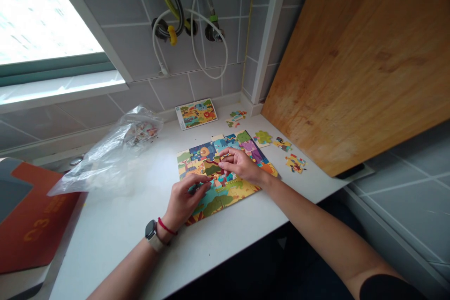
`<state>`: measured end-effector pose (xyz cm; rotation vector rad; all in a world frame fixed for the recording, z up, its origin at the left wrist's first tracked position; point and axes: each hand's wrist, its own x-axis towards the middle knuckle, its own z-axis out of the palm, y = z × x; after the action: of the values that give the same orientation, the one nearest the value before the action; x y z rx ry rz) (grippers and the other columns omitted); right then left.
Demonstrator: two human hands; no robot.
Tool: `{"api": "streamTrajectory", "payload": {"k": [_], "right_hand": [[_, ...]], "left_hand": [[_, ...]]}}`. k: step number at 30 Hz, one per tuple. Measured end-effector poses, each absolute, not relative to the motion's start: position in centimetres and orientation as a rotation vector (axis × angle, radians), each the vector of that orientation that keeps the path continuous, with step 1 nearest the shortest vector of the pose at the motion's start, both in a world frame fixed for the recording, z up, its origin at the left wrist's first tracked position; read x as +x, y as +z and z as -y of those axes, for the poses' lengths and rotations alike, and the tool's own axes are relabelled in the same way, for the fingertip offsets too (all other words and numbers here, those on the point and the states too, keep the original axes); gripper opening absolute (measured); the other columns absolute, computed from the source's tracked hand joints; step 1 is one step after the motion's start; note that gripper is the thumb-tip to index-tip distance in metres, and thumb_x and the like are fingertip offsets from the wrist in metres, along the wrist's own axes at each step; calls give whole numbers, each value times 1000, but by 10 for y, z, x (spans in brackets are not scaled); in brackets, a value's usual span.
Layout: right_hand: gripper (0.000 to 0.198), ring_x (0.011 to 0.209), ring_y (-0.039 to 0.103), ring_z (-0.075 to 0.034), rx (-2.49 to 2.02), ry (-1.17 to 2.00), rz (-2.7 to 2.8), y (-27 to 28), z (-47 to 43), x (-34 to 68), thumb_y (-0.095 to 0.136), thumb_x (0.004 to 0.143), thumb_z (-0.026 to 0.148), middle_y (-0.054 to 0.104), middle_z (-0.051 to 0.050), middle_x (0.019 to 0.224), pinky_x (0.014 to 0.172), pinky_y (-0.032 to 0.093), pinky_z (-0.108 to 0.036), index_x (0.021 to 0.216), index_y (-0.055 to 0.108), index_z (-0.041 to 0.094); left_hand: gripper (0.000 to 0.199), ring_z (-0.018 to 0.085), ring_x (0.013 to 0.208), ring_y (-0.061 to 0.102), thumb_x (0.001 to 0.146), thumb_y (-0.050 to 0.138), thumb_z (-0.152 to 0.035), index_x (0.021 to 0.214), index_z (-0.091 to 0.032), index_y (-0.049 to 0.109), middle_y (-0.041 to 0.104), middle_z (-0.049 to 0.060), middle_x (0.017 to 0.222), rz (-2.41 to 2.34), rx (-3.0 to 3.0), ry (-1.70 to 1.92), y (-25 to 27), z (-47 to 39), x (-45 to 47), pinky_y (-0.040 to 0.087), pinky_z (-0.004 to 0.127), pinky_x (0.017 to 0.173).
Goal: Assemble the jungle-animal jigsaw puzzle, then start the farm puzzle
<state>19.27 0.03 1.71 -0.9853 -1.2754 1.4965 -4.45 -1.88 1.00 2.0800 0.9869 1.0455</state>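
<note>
A colorful animal jigsaw puzzle point(225, 195) lies on the white table, mostly joined, with loose-looking pieces around its middle. My left hand point(186, 197), wearing a watch and red cord on the wrist, rests at the puzzle's left side. Its thumb and index finger close on a small reddish puzzle piece point(213, 177) near the center. Over the middle of the puzzle hovers my right hand point(241, 165), thumb and fingers drawn together in a pinch. Whatever is between those fingertips, if anything, is too small to make out.
Behind the puzzle, a picture card point(197, 114) leans by the wall. Loose puzzle pieces point(296, 163) lie to the right, with a green cluster point(263, 138) nearer. A clear plastic bag point(116, 150) holding pieces is on the left, beside an orange box point(38, 220). A wooden board point(369, 56) stands right.
</note>
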Motion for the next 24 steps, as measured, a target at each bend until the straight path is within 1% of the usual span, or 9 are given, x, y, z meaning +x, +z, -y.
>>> {"api": "streamTrajectory", "payload": {"k": [4,7,9,12,15,16,18,21,24], "right_hand": [[41,57,62,-12,-1002,1389,1325,20,-7,208,81,83,40,66,6,66,58,53,-23,116,66,21],[38,56,59,-12,-1130,1147,1346,16,-18,245,78,86,43,66,4,68,56,53,-24,116,72,20],[40,59,62,-14,-1241,974,1333,9,-25,278,77,86,46,70,1,73,58,55,-26,116,76,19],[42,77,73,-21,-1419,756,1340,-5,-31,320,76,85,46,79,-7,88,69,61,-31,115,80,17],[39,89,77,-25,-1520,690,1394,-17,-33,339,73,87,42,82,-10,102,82,64,-37,116,82,18],[39,89,77,-25,-1541,676,1418,-20,-34,340,72,87,40,83,-10,102,84,63,-37,118,82,18],[40,83,76,-23,-1570,648,1459,-23,-35,337,70,88,37,82,-9,95,84,63,-37,121,81,17],[39,73,73,-20,-1598,616,1492,-22,-35,327,67,89,34,79,-5,83,76,62,-33,121,81,16],[33,69,70,-19,-1660,496,1505,-17,-33,316,66,90,31,78,-5,81,72,59,-31,116,82,17]], "left_hand": [[9,18,85,76,99,69,-28,102,-23,77,81,4,97,-955,2112,1045,10,19,-45,61,28,77],[10,17,81,75,100,68,-27,99,-22,76,80,4,93,-945,2131,1081,9,18,-45,60,25,74],[9,16,78,74,99,69,-27,97,-21,75,79,3,91,-934,2134,1103,8,18,-45,59,24,71],[6,14,75,73,98,70,-25,95,-22,75,78,2,88,-911,2145,1104,7,18,-44,58,22,69],[6,14,74,72,98,70,-23,96,-22,74,77,1,87,-892,2161,1090,8,19,-43,57,21,68],[6,13,73,72,99,69,-23,96,-22,74,77,1,86,-891,2165,1087,9,19,-43,57,21,68],[7,13,73,72,99,68,-22,96,-21,74,77,1,86,-895,2167,1087,10,19,-43,56,20,67],[7,12,72,72,99,68,-22,96,-21,74,77,1,86,-898,2172,1086,11,19,-43,56,19,67],[7,13,72,72,99,68,-23,96,-21,74,78,1,86,-899,2177,1076,10,18,-43,57,20,67]]}}
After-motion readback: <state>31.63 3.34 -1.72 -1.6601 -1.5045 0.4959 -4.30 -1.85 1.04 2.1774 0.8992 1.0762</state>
